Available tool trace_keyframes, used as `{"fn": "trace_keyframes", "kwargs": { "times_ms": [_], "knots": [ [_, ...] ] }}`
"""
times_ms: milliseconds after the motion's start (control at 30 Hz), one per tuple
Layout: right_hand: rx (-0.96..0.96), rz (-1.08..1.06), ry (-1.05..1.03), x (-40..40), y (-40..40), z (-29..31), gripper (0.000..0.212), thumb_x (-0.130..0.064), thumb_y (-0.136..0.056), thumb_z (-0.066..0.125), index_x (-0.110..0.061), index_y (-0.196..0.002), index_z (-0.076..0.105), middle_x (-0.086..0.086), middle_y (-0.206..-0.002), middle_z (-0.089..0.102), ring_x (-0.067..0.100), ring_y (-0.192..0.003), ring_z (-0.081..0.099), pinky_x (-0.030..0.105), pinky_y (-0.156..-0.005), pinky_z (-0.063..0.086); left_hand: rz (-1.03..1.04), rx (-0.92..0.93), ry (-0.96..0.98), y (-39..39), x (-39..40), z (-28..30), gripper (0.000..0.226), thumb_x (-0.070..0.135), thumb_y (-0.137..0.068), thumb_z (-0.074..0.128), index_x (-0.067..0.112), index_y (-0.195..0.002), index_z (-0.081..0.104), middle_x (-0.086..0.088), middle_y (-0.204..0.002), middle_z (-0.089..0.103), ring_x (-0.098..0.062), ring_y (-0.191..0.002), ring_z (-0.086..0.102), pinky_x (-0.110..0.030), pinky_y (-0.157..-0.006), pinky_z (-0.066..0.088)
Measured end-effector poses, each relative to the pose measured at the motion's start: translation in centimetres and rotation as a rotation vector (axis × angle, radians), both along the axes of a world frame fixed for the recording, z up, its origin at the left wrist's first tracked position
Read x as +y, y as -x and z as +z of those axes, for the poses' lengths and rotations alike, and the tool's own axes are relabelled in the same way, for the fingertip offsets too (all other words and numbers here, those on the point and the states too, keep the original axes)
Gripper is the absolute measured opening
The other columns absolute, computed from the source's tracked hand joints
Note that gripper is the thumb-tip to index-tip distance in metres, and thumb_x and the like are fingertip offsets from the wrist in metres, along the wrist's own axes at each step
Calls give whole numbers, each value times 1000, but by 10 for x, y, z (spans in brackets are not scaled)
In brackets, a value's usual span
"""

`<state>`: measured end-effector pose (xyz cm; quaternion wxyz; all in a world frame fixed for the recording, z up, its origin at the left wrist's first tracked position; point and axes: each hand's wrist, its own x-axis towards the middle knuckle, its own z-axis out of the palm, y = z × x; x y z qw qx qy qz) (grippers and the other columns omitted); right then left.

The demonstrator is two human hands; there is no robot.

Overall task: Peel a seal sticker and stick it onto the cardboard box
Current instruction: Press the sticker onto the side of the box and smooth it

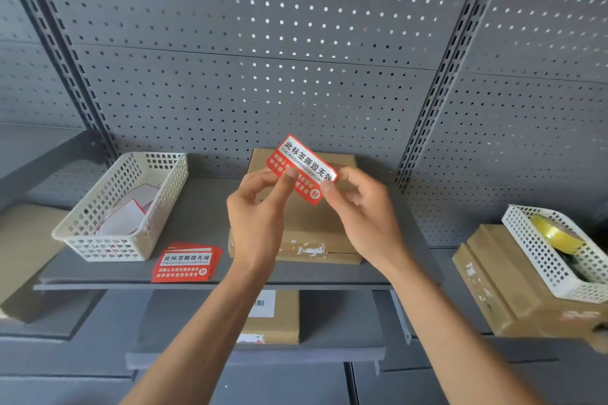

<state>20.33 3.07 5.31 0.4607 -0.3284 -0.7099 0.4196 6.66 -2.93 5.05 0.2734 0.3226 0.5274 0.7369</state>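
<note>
A red and white seal sticker point(304, 165) with black characters is held up tilted above the brown cardboard box point(316, 240). My left hand point(260, 207) pinches its lower left edge with thumb and fingers. My right hand point(360, 207) pinches its right end. The box lies flat on the grey shelf point(197, 223), partly hidden behind both hands. Whether the backing is coming off the sticker cannot be told.
A stack of the same red stickers point(186, 262) lies at the shelf front, left of the box. A white basket point(125, 207) with paper scraps stands further left. At right, another white basket point(559, 253) holding yellow tape sits on cardboard boxes point(500, 289). A labelled box point(273, 316) lies on the lower shelf.
</note>
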Motion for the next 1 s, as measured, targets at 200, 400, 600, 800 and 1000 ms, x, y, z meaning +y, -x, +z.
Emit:
{"fn": "trace_keyframes", "kwargs": {
  "times_ms": [200,400,600,800,1000],
  "knots": [
    [-32,27,-7,1,-6,-2,16,-23,-96,61,-19,-108,71,-7,-112,75,18,-105,71,44,-96,55,86,81,0,5,-4,-4,15,32,-87,75,21,-79,71,6,-84,72,-8,-82,63,-32,-87,46],
    [-160,63,-50,0,-20,-1,16,-21,-95,63,-23,-107,74,-20,-120,69,10,-121,61,43,-103,50,79,235,-13,19,-7,-14,5,23,-87,73,27,-83,73,8,-94,73,-20,-101,64,-36,-78,42],
    [-341,-108,-121,-6,-35,-9,8,-23,-93,69,-19,-87,69,-17,-143,54,1,-140,36,29,-117,28,99,434,90,14,-19,-26,12,26,-88,73,33,-79,70,18,-116,66,-10,-125,48,-42,-104,40],
    [-320,-227,-35,-27,-32,-42,19,-23,-92,70,-32,-78,62,-9,-161,30,7,-154,5,25,-113,10,98,472,241,8,-32,-53,6,37,-85,75,40,-82,71,19,-139,44,-7,-137,26,-59,-110,29],
    [-233,-251,38,-34,-22,-60,20,-29,-98,63,-24,-79,59,-9,-164,24,6,-155,0,23,-112,11,111,428,246,4,-36,-64,4,38,-85,74,37,-82,71,18,-139,45,-8,-133,33,-52,-111,31]
  ]
}}
